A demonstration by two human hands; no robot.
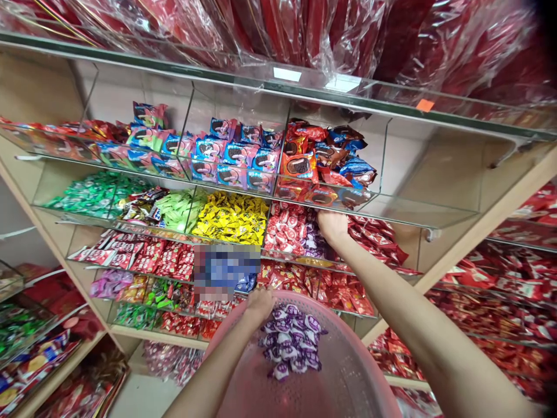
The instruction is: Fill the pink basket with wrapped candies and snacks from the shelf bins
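My left hand (260, 306) is closed around the far rim of a pink plastic colander-like basket (343, 360). A heap of purple-and-white wrapped candies (290, 342) lies inside it, near the middle. Ahead and to the right, my right hand (333, 226) reaches into a glass shelf compartment, above matching purple candies (314, 242). Its fingers point away from me and are hidden, so whether they hold a candy does not show. Red-and-white wrapped candies (286, 227) fill the space to its left, and dark red packets (376, 239) lie to its right.
Glass dividers and shelf edges (331, 206) surround my right hand. Yellow candies (232, 217), green candies (98, 194) and packaged cookies (235, 154) fill other compartments. Plastic-wrapped red goods (278, 35) lie on top. More red packets (491, 273) stand on shelves at right.
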